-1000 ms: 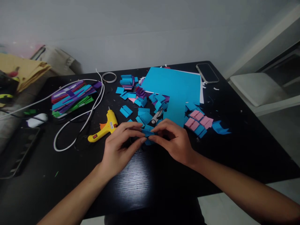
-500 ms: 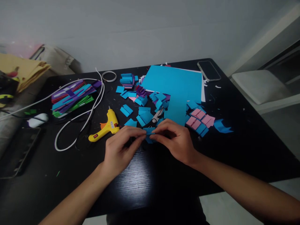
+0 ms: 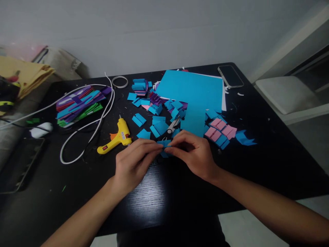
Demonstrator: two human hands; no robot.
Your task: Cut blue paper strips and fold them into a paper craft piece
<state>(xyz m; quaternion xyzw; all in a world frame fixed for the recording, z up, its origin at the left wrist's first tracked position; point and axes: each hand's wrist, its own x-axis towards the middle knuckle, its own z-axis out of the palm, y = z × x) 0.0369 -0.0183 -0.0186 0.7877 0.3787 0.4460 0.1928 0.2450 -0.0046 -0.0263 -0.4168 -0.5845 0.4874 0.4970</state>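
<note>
Between my two hands is a small folded piece of blue paper [image 3: 164,143], pinched at both sides. My left hand [image 3: 135,161] grips its left end with thumb and fingertips, and my right hand [image 3: 194,154] grips its right end the same way. Fingers cover part of the paper. Just beyond it lie scissors [image 3: 172,127], partly hidden among folded blue pieces [image 3: 158,127]. A large blue sheet [image 3: 191,85] and a narrower blue strip [image 3: 195,118] spread behind my right hand.
A yellow glue gun [image 3: 117,137] lies left of my left hand. Farther left are a white cable [image 3: 61,152] and bundled coloured strips [image 3: 79,104]. Pink folded pieces [image 3: 218,124] lie at right, a phone [image 3: 230,76] at the back right corner, and a tape roll [image 3: 120,82] at the back.
My left fingers have shifted slightly right along the blue paper. My right hand stays nearly still, and the view has moved a little.
</note>
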